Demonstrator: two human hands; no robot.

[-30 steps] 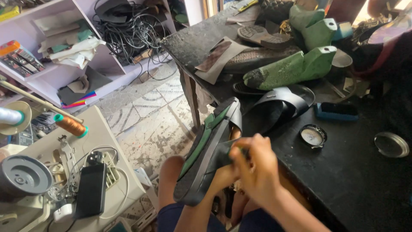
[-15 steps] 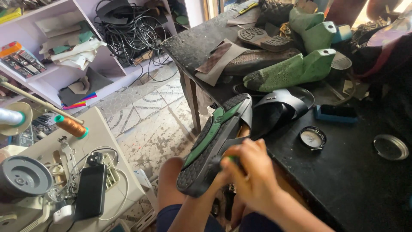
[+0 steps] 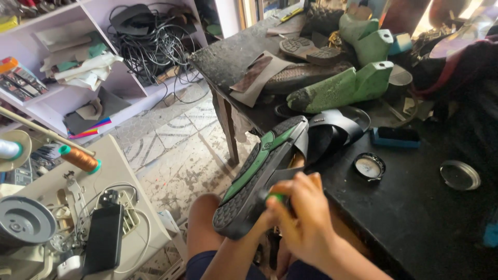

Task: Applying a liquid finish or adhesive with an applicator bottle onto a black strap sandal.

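Your right hand has slid along the sandal, grip pinching a green-handled tool at its sole edge. Left hand hidden; grip unknown. Sandal sits at the tabletop's 9 o'clock edge, heel raised higher.

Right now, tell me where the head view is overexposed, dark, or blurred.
Head view: daylight burns out the top right corner, past the green shoe last; the black worktable on the right sinks into deep shadow with little detail; the right hand at the sandal is slightly soft at the fingers; the tiled floor and shelves are evenly lit and sharp.
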